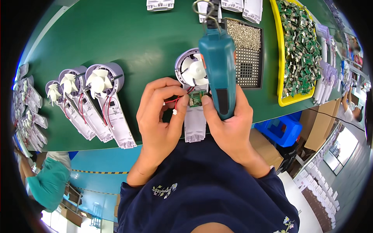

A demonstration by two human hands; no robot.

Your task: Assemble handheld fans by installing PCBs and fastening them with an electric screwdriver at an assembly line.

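Observation:
A handheld fan housing (195, 128) lies on the green table in front of me, its white fan blades (193, 70) at the far end. Over its handle sits a small green circuit board (196, 98). My left hand (161, 110) pinches the board's left edge, with red wires and a small white plug (175, 112) beside the fingertips. My right hand (231, 126) is closed around a teal electric screwdriver (220, 70) that hangs from above, and its thumb touches the board's right side. The screwdriver covers part of the fan ring; its tip is hidden.
Three fan housings (101, 83) with wires stand in a row at left, with more piled (29, 112) at the far left. Behind the screwdriver lies a black screw tray (261, 58). A yellow bin (285, 101) holds many circuit boards. Other people work nearby.

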